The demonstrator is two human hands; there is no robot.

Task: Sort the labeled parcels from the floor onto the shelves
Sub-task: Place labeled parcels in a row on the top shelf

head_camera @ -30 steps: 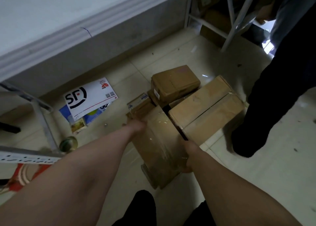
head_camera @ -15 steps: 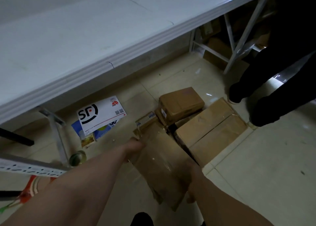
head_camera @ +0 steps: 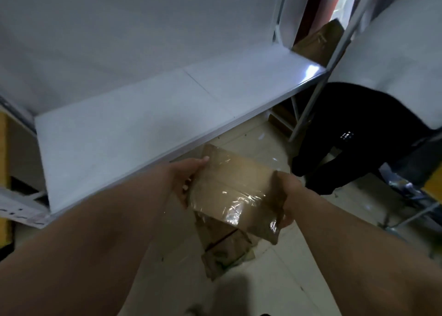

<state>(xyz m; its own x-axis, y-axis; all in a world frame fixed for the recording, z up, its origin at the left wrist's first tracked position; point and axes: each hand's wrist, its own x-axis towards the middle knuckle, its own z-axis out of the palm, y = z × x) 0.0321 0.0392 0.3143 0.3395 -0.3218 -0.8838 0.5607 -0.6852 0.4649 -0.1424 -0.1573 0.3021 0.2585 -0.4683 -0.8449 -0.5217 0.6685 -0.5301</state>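
A brown cardboard parcel (head_camera: 235,191) wrapped in clear tape hangs in the air in front of the white shelf (head_camera: 134,124). My left hand (head_camera: 189,179) grips its left edge, thumb on top. Along the parcel's right edge, my right hand (head_camera: 288,200) holds on, fingers curled under it. Below the held parcel, other brown parcels (head_camera: 224,248) lie on the tiled floor, partly hidden by it.
Another person in dark clothes (head_camera: 358,133) bends over at the right, close to the shelf's grey upright (head_camera: 315,95). A brown box (head_camera: 318,43) sits behind the shelf's far end. Yellow objects (head_camera: 3,172) stand at the left edge.
Both hands have lifted the parcel off the floor pile up to shelf height. The view has risen from the floor to the white shelf top.
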